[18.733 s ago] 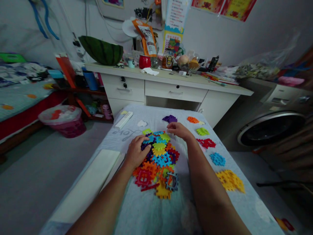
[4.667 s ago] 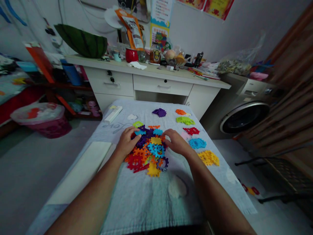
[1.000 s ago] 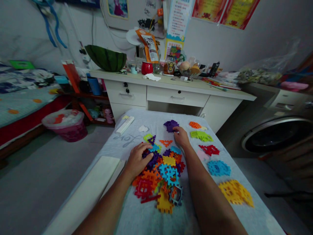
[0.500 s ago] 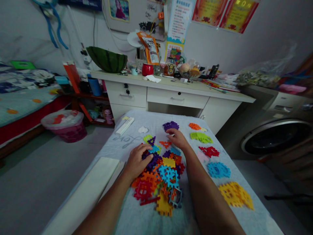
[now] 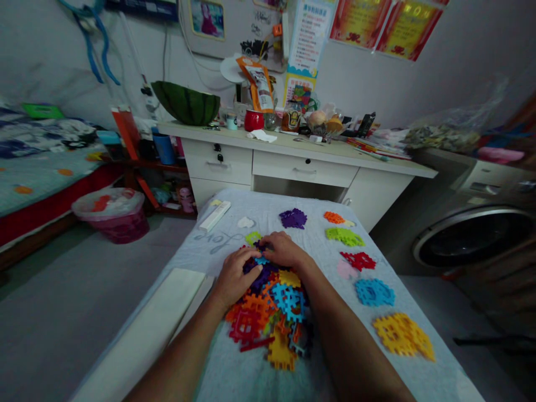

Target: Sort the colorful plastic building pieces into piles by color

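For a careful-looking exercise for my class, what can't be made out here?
In the head view:
What, if anything, the right hand holds: hidden by its fingers.
What lies beneath the left hand: covered by it.
Mixed pile of toothed plastic pieces: count hidden by overlap.
Washing machine: cut off by the right edge.
Wall poster: small print too small to read.

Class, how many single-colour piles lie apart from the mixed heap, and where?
6: a purple pile beyond the mixed heap; then, along the right side, far to near, an orange pile, lime pile, red pile, blue pile and yellow pile. The arms could hide more.
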A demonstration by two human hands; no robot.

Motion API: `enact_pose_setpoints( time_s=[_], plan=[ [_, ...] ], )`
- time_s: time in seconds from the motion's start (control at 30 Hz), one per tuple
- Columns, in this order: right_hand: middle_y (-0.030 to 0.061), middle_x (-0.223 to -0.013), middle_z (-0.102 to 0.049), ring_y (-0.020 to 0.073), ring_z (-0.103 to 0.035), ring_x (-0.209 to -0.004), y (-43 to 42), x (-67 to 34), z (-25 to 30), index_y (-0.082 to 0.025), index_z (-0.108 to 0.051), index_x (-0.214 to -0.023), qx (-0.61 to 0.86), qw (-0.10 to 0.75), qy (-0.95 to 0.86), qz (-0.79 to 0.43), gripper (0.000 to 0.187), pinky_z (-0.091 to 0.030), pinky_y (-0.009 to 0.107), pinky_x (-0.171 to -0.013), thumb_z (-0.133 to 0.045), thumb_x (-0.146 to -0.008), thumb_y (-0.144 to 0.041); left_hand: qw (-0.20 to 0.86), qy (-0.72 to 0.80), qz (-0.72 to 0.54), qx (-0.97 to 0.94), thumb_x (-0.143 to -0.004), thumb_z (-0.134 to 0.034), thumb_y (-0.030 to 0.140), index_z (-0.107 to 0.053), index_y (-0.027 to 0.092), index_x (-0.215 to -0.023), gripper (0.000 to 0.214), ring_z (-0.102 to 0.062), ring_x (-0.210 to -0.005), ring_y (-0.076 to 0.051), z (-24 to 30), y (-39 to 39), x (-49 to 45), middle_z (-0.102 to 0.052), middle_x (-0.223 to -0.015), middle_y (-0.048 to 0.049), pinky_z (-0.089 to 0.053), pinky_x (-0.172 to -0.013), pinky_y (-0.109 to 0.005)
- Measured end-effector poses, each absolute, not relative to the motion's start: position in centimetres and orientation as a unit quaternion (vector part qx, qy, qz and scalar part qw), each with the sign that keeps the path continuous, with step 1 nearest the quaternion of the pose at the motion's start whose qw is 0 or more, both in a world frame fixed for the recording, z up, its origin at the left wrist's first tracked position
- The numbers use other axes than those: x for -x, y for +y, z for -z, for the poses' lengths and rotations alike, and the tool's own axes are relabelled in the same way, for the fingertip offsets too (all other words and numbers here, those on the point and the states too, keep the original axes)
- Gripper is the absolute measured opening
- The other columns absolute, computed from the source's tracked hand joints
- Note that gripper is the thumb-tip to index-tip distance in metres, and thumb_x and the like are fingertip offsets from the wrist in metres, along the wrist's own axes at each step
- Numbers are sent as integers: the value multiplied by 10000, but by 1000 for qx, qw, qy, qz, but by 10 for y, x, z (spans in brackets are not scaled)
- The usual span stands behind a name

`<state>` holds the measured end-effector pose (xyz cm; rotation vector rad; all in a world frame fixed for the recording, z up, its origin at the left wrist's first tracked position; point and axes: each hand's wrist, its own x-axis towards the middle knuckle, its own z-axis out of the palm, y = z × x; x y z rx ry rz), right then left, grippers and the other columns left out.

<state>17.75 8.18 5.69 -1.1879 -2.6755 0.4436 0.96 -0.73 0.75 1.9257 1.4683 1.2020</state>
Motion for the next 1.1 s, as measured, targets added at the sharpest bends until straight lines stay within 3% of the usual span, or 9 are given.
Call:
enact_pose_setpoints(
  time_s=[0.27,0.5,0.63,0.83,1.0,1.1],
  plan=[
    [28,-860,-695,140,-592,-775,96,-194,-47,-168,-682,-910,433,184,-859,-202,161,-403,229,-717,-603,-773,-135,220,531,-426,-698,-825,-588,321,-672,237,-1002,213,-594,-1120,-240,-9,-8,-9,-685,-1117,-50,-429,-1036,-437],
    [-1,-724,-636,130,-588,-641,122,-231,-36,-170,-610,-880,528,318,-742,-264,150,-417,227,-633,-469,-850,-211,220,536,-428,-693,-814,-591,319,-673,234,-998,218,-603,-1106,-237,-11,-9,-10,-688,-1113,-47,-440,-1020,-425],
    [-9,-661,-620,141,-597,-596,131,-245,-28,-178,-614,-886,592,337,-681,-268,197,-428,238,-624,-427,-849,-227,219,534,-426,-697,-815,-587,328,-671,230,-988,216,-602,-1106,-244,-10,-9,-10,-691,-1102,-55,-436,-1021,-440],
    [68,-816,-680,187,-622,-792,132,-245,-22,-178,-651,-816,633,340,-678,-155,194,-441,261,-716,-466,-821,-235,234,536,-422,-693,-816,-591,326,-670,221,-1007,232,-587,-1142,-253,-10,-9,-11,-683,-1143,-68,-422,-1037,-450],
    [33,-871,-653,136,-633,-652,136,-234,-14,-174,-595,-991,652,406,-576,-278,228,-463,223,-583,-477,-795,-179,234,538,-422,-691,-808,-595,322,-675,223,-1004,234,-593,-1131,-250,-10,-9,-11,-686,-1138,-59,-416,-1042,-448],
    [16,-880,-653,128,-649,-712,138,-232,-10,-180,-602,-978,641,400,-588,-288,269,-490,223,-645,-456,-764,-106,236,537,-420,-692,-813,-593,319,-673,225,-1006,230,-587,-1144,-251,-11,-9,-11,-682,-1146,-59,-419,-1039,-441]
  ],
)
